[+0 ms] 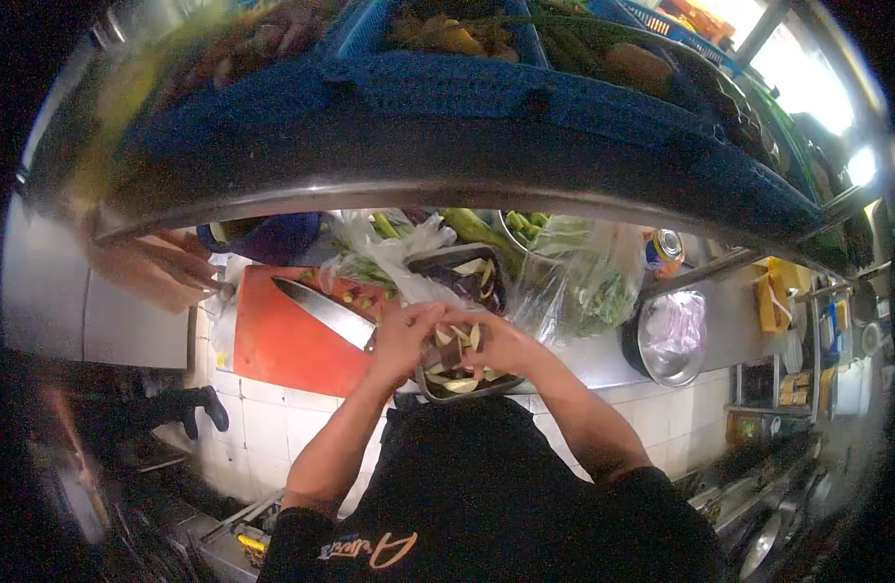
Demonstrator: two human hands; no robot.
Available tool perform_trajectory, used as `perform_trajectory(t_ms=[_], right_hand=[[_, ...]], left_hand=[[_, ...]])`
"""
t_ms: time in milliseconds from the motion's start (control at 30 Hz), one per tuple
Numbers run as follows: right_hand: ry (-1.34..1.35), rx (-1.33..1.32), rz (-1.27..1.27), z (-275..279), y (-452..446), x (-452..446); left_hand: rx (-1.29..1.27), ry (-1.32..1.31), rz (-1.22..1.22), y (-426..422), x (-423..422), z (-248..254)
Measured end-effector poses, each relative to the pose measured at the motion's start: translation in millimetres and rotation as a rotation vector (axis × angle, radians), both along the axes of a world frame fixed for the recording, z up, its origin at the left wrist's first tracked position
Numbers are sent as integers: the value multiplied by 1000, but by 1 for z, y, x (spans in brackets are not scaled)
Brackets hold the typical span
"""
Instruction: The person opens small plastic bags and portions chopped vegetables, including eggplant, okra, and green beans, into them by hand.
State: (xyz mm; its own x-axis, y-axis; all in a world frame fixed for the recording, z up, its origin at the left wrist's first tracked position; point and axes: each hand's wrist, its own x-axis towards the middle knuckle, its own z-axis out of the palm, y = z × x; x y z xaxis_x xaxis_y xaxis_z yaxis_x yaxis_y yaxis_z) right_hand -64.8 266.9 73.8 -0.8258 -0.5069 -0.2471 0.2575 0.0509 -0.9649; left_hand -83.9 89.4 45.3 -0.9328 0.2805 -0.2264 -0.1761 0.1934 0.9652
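Observation:
My left hand (406, 338) and my right hand (501, 342) meet above a dark-rimmed tray (457, 396) at the counter's front edge. A clear plastic bag (413, 260) runs down to my fingertips, where both hands seem to pinch its edge; the exact grip is partly hidden. Cut eggplant pieces (460, 385) with dark skin and pale flesh lie in the tray, under my right fingers. Just behind stands a second tray (423, 264) with more eggplant pieces. Left of my left hand, a large knife (321, 313) rests on a red cutting board (272, 340) beside green scraps.
Blue vegetable baskets (438, 83) sit on a metal shelf (447, 189) overhanging the counter. Bagged greens (603, 282), a can (667, 249) and a metal bowl (673, 367) are to the right. Another person's arm (161, 267) reaches in at left, near a dark blue container (272, 241).

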Motion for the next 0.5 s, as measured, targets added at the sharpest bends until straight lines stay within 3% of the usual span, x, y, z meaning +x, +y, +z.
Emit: perform_trajectory(t_ms=[67,167,200,267,300,367,400,433,500], right_hand=[[95,111,56,2,3,0],[379,156,100,-36,11,-2],[359,200,89,-38,9,-3],[319,290,71,-39,1,-6],[127,401,108,-36,-1,-7],[-256,621,182,-27,-4,-13],[-45,645,173,-27,-2,-12],[167,663,160,-29,4,-12],[157,671,-24,-41,1,-13]], left_hand=[[-28,92,-40,-3,4,-12],[103,-77,24,3,8,-7],[145,-106,44,3,9,-8],[-205,238,-143,2,3,-29],[-380,406,-236,2,2,-30],[-255,415,-167,8,11,-26],[-192,420,-137,11,17,-23],[-290,420,-159,13,20,-22],[-396,403,-142,19,27,-9]])
